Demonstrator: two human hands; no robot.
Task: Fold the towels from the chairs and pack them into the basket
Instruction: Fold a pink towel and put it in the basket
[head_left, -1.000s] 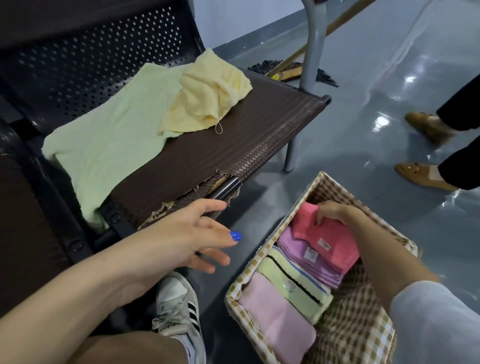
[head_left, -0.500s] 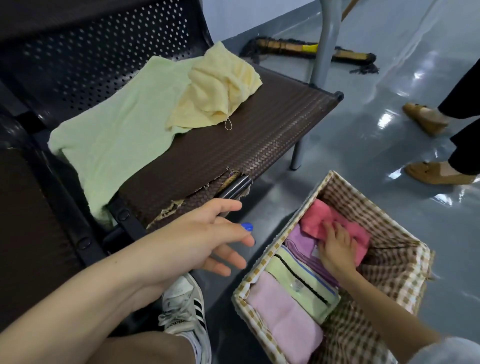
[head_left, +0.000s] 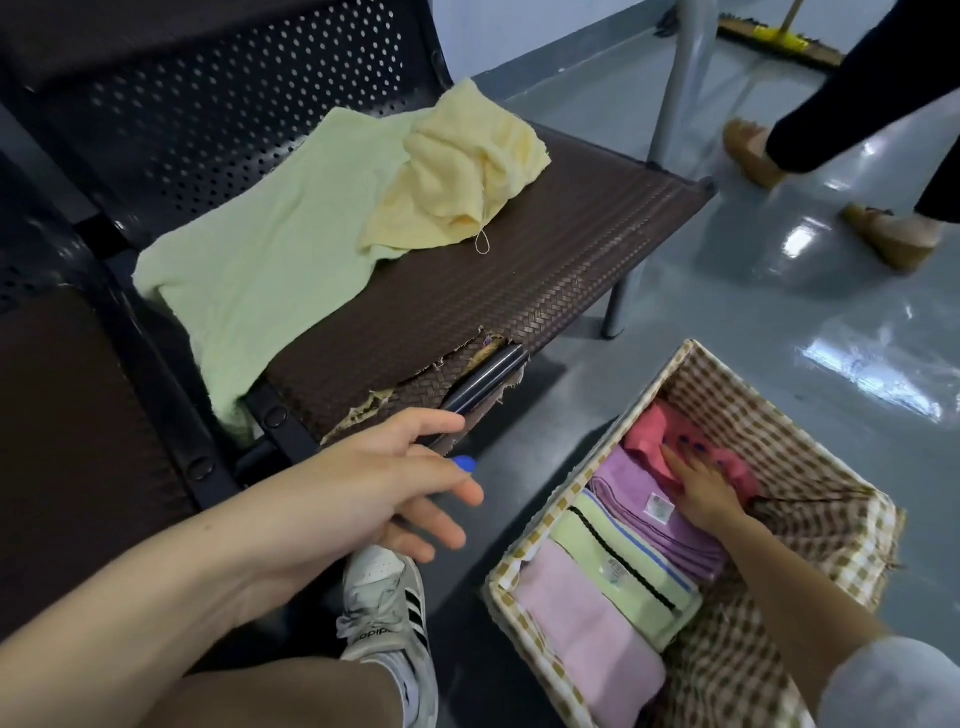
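Note:
A checked-lined basket (head_left: 810, 431) stands on the floor at the lower right. Inside lie folded towels in a row: light pink (head_left: 587, 639), pale green with a dark stripe (head_left: 618, 566), purple (head_left: 634, 499) and red-pink (head_left: 649, 441). My right hand (head_left: 701, 483) presses flat on the red-pink towel, fingers straight. My left hand (head_left: 395, 483) hovers open by the front edge of the brown woven chair seat (head_left: 519, 291), holding nothing. On that seat lie an unfolded light green towel (head_left: 270, 260) and a crumpled yellow towel (head_left: 457, 176).
Another person's legs and tan shoes (head_left: 888, 234) stand on the glossy grey floor at the right. A broom (head_left: 779, 36) lies at the far back. My sneaker (head_left: 384, 597) is beside the basket. The seat's front edge is torn.
My right hand went from gripping the red-pink towel's edge to pressing it flat down into the basket. My left hand stayed hovering near the seat edge. The view shifted slightly.

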